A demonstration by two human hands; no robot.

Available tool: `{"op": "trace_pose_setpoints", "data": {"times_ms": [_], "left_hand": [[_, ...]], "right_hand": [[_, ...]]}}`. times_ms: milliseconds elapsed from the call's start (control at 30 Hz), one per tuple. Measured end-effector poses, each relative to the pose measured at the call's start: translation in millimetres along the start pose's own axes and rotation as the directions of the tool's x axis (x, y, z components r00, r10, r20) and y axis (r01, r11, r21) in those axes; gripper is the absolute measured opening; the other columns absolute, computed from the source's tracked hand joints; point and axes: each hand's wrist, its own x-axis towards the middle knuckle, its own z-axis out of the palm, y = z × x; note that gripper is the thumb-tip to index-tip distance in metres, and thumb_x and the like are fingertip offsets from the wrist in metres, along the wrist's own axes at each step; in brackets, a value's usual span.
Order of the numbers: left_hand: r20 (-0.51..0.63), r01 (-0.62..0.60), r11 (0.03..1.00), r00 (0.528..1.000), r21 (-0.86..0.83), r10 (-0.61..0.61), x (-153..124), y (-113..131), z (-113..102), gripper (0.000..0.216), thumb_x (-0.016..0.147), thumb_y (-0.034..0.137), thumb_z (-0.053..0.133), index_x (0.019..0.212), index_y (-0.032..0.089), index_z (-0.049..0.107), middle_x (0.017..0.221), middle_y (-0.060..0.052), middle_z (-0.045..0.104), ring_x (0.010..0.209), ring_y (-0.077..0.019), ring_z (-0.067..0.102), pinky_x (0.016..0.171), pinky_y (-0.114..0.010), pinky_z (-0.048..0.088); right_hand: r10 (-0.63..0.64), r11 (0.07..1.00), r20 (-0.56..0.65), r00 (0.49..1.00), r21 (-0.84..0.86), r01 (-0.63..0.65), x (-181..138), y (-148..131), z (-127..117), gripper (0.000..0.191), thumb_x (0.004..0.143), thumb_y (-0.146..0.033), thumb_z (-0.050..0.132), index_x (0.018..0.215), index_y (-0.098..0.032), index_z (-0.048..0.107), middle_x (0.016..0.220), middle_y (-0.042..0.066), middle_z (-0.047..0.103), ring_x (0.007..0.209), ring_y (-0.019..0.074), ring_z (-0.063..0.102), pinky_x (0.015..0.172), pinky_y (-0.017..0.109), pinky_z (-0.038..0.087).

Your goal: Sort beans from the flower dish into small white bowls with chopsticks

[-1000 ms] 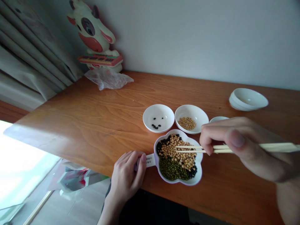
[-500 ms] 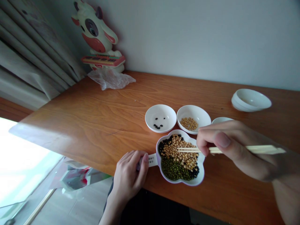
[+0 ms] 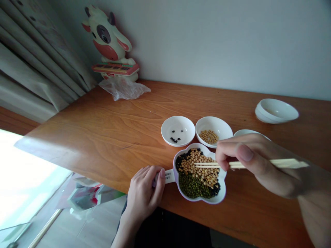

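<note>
My left hand (image 3: 146, 187) is closed round the handle of a white, lilac-rimmed, paw-shaped bowl (image 3: 221, 197) near the table's front edge. In it lie soybeans (image 3: 198, 158), green mung beans (image 3: 192, 186) and black beans (image 3: 182, 157). My right hand (image 3: 256, 158) grips a pair of wooden chopsticks (image 3: 236, 165), their tips down among the soybeans. Whether a bean sits between the tips is too small to tell. Just behind stand a white bowl (image 3: 178, 121) with several black beans and another white bowl (image 3: 224, 129) with soybeans. A third white bowl (image 3: 247, 132) is partly hidden by my right hand.
Stacked white bowls (image 3: 276, 112) stand at the back right of the wooden table (image 3: 124, 127). A cow-shaped toy keyboard (image 3: 111, 48) leans in the back left corner, a crumpled clear plastic bag (image 3: 125, 89) before it. Bags (image 3: 85, 196) lie on the floor at left.
The view has shifted slightly. Both hands keep their hold, and the chopstick tips stay at nearly the same spot in the soybeans.
</note>
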Motion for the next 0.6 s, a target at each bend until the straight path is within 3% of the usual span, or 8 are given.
{"op": "trace_pose_setpoints", "data": {"times_ms": [367,600], "left_hand": [[0.018,0.012,1.0,1.0,-0.012,-0.012,-2.1,-1.4,-0.4,0.023,0.113,0.026,0.051,0.094,0.023,0.062,0.079,-0.001,0.066,0.074,-0.0186,0.065,0.072,-0.031,0.046],[0.02,0.019,1.0,1.0,-0.001,-0.019,-1.0,-0.5,-0.8,0.023,0.113,0.026,0.051,0.093,0.023,0.061,0.079,-0.002,0.067,0.073,-0.0189,0.065,0.071,-0.031,0.046]], "right_hand": [[0.013,1.0,0.005,1.0,-0.004,-0.013,-1.8,-0.2,-1.2,0.072,0.112,-0.073,0.021,0.081,-0.022,0.062,0.07,0.001,0.061,0.064,0.0157,0.052,0.066,0.033,0.038],[-0.033,0.998,0.004,0.999,0.06,0.033,-5.4,15.3,3.3,0.053,0.114,-0.059,0.036,0.087,-0.023,0.063,0.073,0.001,0.061,0.065,0.0171,0.053,0.069,0.035,0.038]]}}
